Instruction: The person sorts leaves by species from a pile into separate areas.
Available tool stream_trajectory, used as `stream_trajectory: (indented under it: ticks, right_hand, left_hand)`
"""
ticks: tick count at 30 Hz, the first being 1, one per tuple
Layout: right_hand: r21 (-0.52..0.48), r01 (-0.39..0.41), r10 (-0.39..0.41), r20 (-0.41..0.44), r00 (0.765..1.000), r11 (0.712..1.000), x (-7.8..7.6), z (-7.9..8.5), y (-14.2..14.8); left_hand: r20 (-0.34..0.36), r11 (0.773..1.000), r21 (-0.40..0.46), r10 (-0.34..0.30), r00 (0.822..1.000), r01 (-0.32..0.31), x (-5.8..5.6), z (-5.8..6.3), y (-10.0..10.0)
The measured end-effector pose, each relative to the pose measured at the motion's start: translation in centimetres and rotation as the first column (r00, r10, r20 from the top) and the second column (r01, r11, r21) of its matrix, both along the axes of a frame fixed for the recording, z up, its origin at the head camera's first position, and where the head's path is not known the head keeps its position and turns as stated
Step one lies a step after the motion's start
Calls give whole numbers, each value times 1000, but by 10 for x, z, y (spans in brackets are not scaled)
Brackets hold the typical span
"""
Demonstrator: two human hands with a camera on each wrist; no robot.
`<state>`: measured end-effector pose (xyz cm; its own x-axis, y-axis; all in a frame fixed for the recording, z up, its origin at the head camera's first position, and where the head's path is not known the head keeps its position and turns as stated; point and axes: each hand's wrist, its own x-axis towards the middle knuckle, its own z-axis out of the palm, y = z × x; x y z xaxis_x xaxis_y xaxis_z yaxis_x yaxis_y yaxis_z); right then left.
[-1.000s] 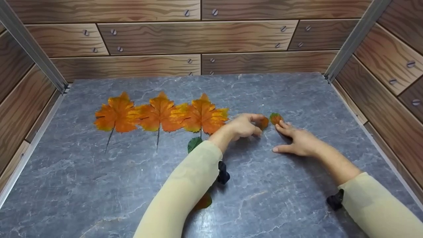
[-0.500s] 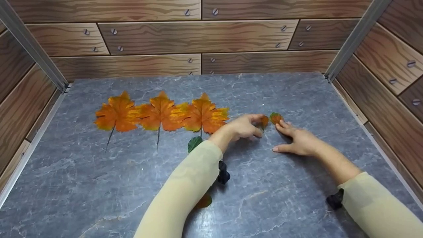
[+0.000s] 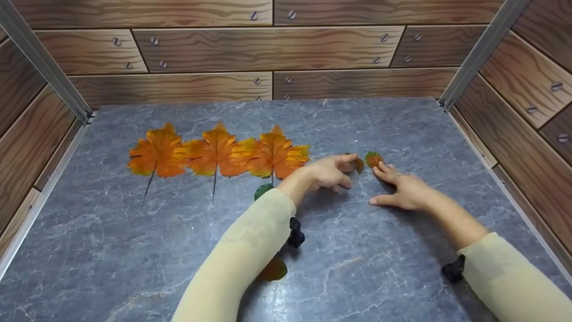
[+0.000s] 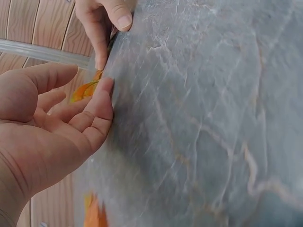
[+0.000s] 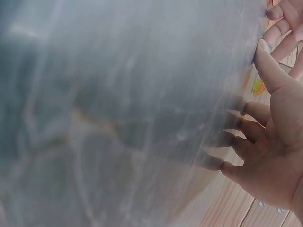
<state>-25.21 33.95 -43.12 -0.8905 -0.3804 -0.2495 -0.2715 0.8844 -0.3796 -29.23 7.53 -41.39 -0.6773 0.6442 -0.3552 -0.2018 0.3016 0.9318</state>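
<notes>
My left hand (image 3: 327, 173) is beside a small orange leaf (image 3: 360, 166), its thumb and fingers spread apart and the leaf partly hidden behind the fingers. In the left wrist view the thumb stands away from the bent fingers (image 4: 97, 111), and the orange-yellow leaf (image 4: 84, 92) shows beyond them. My right hand (image 3: 404, 191) lies with fairly straight fingers on the table, fingertips at the lower edge of a small green-and-orange leaf (image 3: 373, 158). Its thumb points left, apart from the leaf.
Three large orange maple leaves (image 3: 217, 154) with dark stems lie in a row at the left back. A green leaf (image 3: 263, 191) and an orange-green leaf (image 3: 275, 269) are partly covered by my left sleeve. Wood-patterned walls (image 3: 268, 49) enclose the grey marbled table (image 3: 111, 250).
My left hand and forearm have shifted slightly left, the thumb drawing back from the small orange leaf. More of the near orange-green leaf shows. The right hand stays in place.
</notes>
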Motion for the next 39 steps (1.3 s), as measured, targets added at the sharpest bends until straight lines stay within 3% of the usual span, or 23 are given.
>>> stream_trajectory:
  ticks: [9, 19, 26, 39]
  right_hand:
    - [28, 3, -3, 10, 1000, 1000, -1, 0, 0]
    - [30, -1, 1, 0, 1000, 1000, -1, 1, 0]
    - [17, -6, 7, -4, 1000, 1000, 0, 1, -1]
    - [22, -6, 6, -3, 1000, 1000, -1, 0, 1]
  left_hand:
    - [-104, 998, 23, -57, 993, 59, 13, 24, -36]
    - [-263, 989, -53, -145, 954, 136, 40, 43, -92]
    - [-309, 979, -41, -201, 930, 198, 65, 43, -127]
    - [-296, 969, -91, -246, 923, 229, 102, 28, -174]
